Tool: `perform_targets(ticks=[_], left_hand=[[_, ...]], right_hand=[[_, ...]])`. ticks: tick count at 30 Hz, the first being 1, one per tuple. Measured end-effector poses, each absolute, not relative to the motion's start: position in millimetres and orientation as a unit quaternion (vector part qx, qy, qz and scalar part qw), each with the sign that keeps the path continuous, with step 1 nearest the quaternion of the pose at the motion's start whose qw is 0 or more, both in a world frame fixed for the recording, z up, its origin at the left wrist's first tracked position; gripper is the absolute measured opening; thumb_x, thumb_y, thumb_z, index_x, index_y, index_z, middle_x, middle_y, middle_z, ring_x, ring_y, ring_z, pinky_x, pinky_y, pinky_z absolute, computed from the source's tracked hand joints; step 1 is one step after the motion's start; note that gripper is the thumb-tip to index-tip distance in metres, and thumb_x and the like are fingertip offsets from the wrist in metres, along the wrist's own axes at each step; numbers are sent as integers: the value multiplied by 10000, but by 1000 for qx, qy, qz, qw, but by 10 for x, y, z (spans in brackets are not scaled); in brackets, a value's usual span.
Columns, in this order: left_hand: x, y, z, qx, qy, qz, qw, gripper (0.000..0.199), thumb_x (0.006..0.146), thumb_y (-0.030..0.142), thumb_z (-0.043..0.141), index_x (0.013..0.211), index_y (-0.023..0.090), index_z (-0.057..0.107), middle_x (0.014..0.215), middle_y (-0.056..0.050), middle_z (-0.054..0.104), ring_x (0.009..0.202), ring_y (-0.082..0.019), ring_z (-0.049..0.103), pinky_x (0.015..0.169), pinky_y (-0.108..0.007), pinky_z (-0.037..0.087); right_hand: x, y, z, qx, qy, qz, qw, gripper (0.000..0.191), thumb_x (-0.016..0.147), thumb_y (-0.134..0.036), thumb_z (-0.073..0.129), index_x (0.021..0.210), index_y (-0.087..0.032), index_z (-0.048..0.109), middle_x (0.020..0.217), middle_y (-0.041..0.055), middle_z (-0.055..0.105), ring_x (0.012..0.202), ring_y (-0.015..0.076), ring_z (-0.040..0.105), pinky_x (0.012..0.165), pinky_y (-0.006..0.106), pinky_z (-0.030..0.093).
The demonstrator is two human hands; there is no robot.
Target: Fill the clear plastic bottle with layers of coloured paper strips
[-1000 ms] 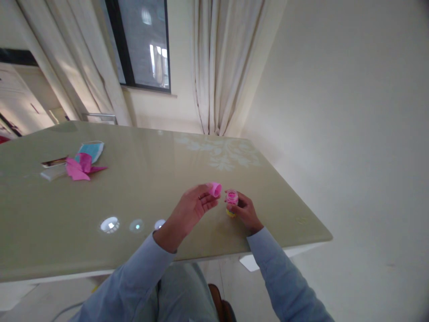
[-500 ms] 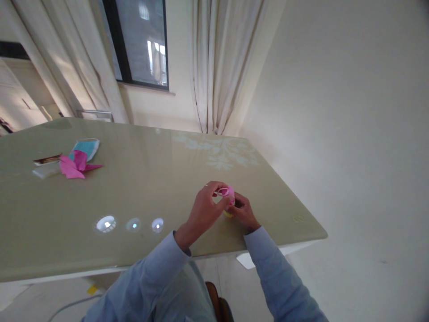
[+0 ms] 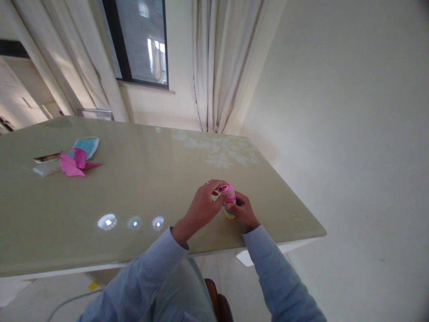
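Between my hands, above the near right part of the table, is a small pink rounded thing (image 3: 231, 191) with a blue and yellow lower end; its exact kind is unclear. My left hand (image 3: 208, 200) pinches its upper left side, where a pale-rimmed loop or opening shows beside the thumb and fingers. Closed round its lower right side is my right hand (image 3: 244, 211), thumb across the front. Fingers of both hands hide part of it.
A pink folded-paper bird (image 3: 76, 163) lies on the glossy table (image 3: 147, 188) at the far left. Touching or close behind it are a blue face mask (image 3: 87, 146), a clear packet (image 3: 46, 168) and a thin brownish strip (image 3: 48, 157). A wall (image 3: 351, 134) stands along the right.
The pink thing shows more of its blue and yellow lower end now, and its pale-rimmed loop looks narrower. Both hands keep nearly the same place and hold.
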State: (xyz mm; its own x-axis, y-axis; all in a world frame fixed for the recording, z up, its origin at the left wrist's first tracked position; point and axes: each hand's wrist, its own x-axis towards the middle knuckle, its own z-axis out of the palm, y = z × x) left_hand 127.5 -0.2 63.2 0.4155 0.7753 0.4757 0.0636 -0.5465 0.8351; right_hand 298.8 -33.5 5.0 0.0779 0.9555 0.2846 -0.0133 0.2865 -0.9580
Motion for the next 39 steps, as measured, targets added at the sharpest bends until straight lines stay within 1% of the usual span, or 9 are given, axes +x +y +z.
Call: perform_targets(ticks=[5, 9, 17, 21, 24, 27, 34, 37, 39], left_hand=[[1286, -11, 615, 724, 284, 497, 384, 172, 852, 278, 705, 991, 177, 698, 963, -42, 718, 850, -150, 658, 750, -261, 541], [1304, 2, 593, 715, 291, 494, 400, 184, 841, 273, 710, 998, 178, 695, 972, -43, 709, 851, -152, 655, 741, -265, 542], [1312, -18, 602, 707, 302, 497, 403, 187, 827, 291, 717, 978, 181, 699, 958, -45, 711, 860, -166, 649, 750, -285, 522], [1354, -59, 566, 686, 313, 514, 409, 184, 814, 301, 724, 946, 174, 697, 942, -45, 712, 840, -164, 647, 735, -280, 518], [1384, -93, 524, 667, 323, 523, 422, 187, 827, 297, 708, 971, 179, 695, 956, -44, 722, 855, -165, 657, 750, -280, 516], [1393, -122, 499, 663, 333, 520, 424, 161, 866, 286, 659, 990, 191, 696, 958, -36, 738, 879, -168, 668, 780, -286, 511], [1357, -129, 488, 700, 321, 505, 389, 222, 882, 236, 597, 1083, 196, 683, 1066, -57, 740, 951, -194, 667, 852, -325, 515], [1337, -120, 480, 712, 303, 497, 393, 263, 895, 211, 553, 1130, 189, 669, 1128, -73, 721, 1015, -202, 654, 889, -337, 511], [1329, -119, 487, 718, 281, 490, 407, 283, 910, 216, 537, 1164, 186, 658, 1162, -78, 710, 1045, -197, 647, 911, -337, 506]], right_hand=[[2967, -344, 65, -423, -536, 425, 595, 297, 631, -397, 840, 773, -162, 728, 704, 4, 595, 638, 136, 470, 575, 241, 395], [2969, -343, 76, -412, -540, 431, 595, 269, 639, -366, 841, 784, -165, 736, 725, 6, 605, 663, 139, 488, 593, 240, 401], [2963, -349, 62, -413, -540, 431, 593, 312, 639, -417, 845, 762, -161, 716, 688, -3, 569, 625, 129, 457, 587, 248, 406], [2964, -355, 59, -414, -539, 433, 592, 333, 641, -436, 848, 792, -163, 732, 719, 8, 598, 641, 138, 483, 601, 256, 424], [2965, -361, 61, -418, -537, 431, 592, 340, 643, -424, 847, 844, -166, 756, 782, 24, 639, 690, 156, 524, 630, 266, 443], [2966, -369, 64, -427, -536, 424, 592, 323, 644, -417, 841, 826, -164, 757, 795, 31, 650, 716, 170, 538, 644, 272, 451], [2958, -384, 72, -432, -533, 426, 590, 338, 634, -404, 839, 866, -167, 769, 745, 11, 629, 669, 153, 504, 617, 261, 429], [2952, -385, 61, -430, -525, 431, 594, 332, 627, -405, 847, 835, -161, 761, 732, 9, 616, 653, 143, 484, 601, 253, 414], [2951, -385, 50, -425, -525, 436, 594, 343, 633, -403, 849, 861, -162, 762, 743, 9, 619, 661, 143, 488, 605, 252, 415]])
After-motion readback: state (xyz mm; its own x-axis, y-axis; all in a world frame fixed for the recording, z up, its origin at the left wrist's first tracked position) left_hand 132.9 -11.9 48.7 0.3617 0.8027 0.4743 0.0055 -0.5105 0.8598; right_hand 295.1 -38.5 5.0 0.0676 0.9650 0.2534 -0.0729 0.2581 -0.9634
